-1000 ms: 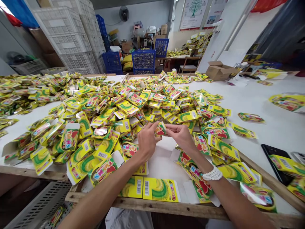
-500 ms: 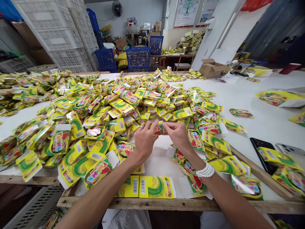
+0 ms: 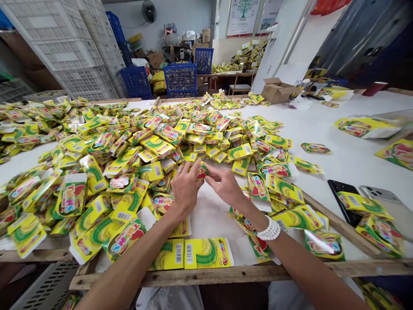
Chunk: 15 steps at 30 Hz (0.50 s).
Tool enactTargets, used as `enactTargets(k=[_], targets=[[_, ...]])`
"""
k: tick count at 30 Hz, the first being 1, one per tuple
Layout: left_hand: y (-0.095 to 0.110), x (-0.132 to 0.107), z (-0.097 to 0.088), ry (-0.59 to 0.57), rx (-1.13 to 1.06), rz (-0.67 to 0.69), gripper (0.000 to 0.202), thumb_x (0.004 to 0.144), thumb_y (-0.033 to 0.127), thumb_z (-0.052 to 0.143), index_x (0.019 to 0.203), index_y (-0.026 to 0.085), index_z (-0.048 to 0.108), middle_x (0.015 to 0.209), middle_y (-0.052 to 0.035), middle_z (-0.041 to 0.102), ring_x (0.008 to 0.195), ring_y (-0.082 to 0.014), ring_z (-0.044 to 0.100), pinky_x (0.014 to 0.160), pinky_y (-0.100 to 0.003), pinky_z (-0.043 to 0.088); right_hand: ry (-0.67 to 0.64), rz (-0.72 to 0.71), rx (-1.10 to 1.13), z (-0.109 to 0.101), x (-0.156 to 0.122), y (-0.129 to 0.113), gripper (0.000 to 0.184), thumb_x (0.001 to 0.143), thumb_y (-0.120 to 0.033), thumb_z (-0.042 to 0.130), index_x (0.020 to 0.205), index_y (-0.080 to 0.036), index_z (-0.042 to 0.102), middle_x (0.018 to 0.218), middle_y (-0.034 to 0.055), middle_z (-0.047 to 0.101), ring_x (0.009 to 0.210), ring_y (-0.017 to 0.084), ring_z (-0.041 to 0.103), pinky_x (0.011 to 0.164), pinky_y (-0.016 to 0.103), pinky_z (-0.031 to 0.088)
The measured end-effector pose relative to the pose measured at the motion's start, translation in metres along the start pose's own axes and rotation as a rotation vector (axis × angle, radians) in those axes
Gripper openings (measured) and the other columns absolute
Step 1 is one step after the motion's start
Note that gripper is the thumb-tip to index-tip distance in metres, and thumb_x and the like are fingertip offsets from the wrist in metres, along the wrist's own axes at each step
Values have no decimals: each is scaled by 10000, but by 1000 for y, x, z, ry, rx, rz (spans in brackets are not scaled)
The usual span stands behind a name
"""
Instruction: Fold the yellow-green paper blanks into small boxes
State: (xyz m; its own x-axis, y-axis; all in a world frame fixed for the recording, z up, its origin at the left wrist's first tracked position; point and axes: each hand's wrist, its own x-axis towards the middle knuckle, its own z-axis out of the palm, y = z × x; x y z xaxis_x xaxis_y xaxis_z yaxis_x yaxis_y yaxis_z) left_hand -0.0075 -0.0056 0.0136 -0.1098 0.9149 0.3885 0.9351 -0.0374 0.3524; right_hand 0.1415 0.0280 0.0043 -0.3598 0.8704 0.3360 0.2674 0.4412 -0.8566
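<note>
Yellow blister card [image 3: 202,171] sits pinched in the closed fingers of our left hand [image 3: 186,189], above the white worktop [image 3: 351,159]. Our right hand [image 3: 224,185] stays half-open just beside it. A slack pinch could drop the card among the heaped yellow packs [image 3: 151,146], where it would be hard to pick out.

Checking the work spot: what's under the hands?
White tabletop shows below the left hand and right hand; the small printed pack between them hides what lies directly beneath.
</note>
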Motion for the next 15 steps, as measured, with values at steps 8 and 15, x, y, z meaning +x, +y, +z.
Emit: enactTargets(k=[8,15], targets=[[1,2,19,-7,-599,94,549,974,326,736,1496,241,587,1395,-89,735,1188,-235,736,1018,-355,595,291,159,308,-23,14,3,424,740,-362,847,1101,-139,865,1128,132,836,1047,333,826,954,447,684],[-1,4,16,-162,-744,120,384,1015,334,642,1397,298,655,1256,-37,784,850,-151,772,614,-209,548,150,-13,146,-46,15,-1,516,754,-219,810,1267,-163,818,1142,105,841,1079,313,821,962,424,674]])
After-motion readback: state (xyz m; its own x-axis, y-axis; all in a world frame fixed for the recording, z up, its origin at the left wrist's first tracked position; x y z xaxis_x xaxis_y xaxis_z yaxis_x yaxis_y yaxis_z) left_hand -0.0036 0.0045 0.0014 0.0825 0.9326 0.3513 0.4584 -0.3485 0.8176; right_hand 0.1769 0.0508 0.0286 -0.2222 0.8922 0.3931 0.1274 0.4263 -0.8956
